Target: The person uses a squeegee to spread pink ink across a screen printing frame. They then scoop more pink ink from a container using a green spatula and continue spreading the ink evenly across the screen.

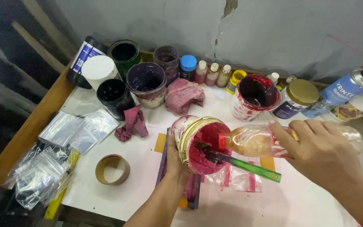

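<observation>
My left hand grips a tilted jar with a gold rim, full of magenta-red paste. A green flat stick rests inside the jar and juts out to the right. My right hand holds a clear plastic bottle of yellowish liquid sideways, its red nozzle touching the jar's mouth. Both are held above a stained clear plastic bag on the white sheet.
Open paint tubs stand along the back wall with a red-stained tub, small bottles, a gold-lidded jar and a spray can. Pink rags, a tape roll and plastic sachets lie at the left.
</observation>
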